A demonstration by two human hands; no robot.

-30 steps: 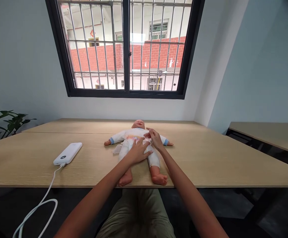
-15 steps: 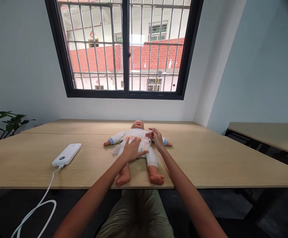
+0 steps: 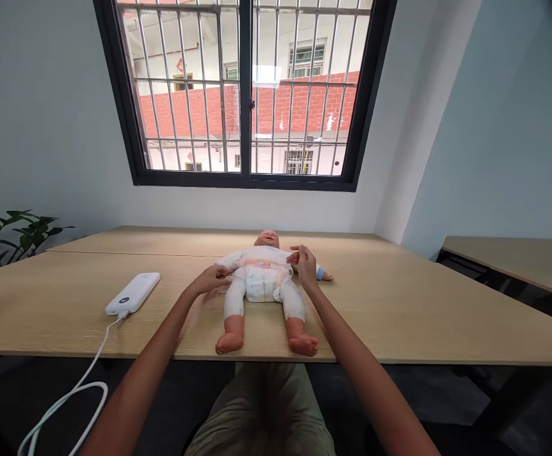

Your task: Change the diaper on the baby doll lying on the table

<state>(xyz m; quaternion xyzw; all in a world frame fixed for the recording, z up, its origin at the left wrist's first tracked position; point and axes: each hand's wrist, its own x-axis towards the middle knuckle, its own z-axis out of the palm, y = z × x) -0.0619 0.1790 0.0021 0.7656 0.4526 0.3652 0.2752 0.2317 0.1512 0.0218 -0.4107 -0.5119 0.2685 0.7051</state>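
Note:
A baby doll (image 3: 234,305) in a white suit with blue cuffs lies on its back, head toward the window and feet toward me. Around its hips, over the suit, is a white diaper (image 3: 263,284) with a coloured waistband. My left hand (image 3: 209,280) is at the diaper's left side, beside the doll's arm, its fingers closed on the diaper's side flap, which it mostly covers. By the right end of the waistband, my right hand (image 3: 306,265) is raised with fingertips pinched together. Whatever lies between those fingertips is too small to make out.
The doll rests on a light wooden table (image 3: 380,316). To the left lies a white power bank (image 3: 133,293), its white cable (image 3: 93,361) hanging over the front edge. A green plant (image 3: 24,231) stands at far left. Behind is a barred window (image 3: 245,180).
My left hand has moved off the diaper's front to its left side, uncovering the front panel. My right hand stays by the waistband, its fingers drawn more together.

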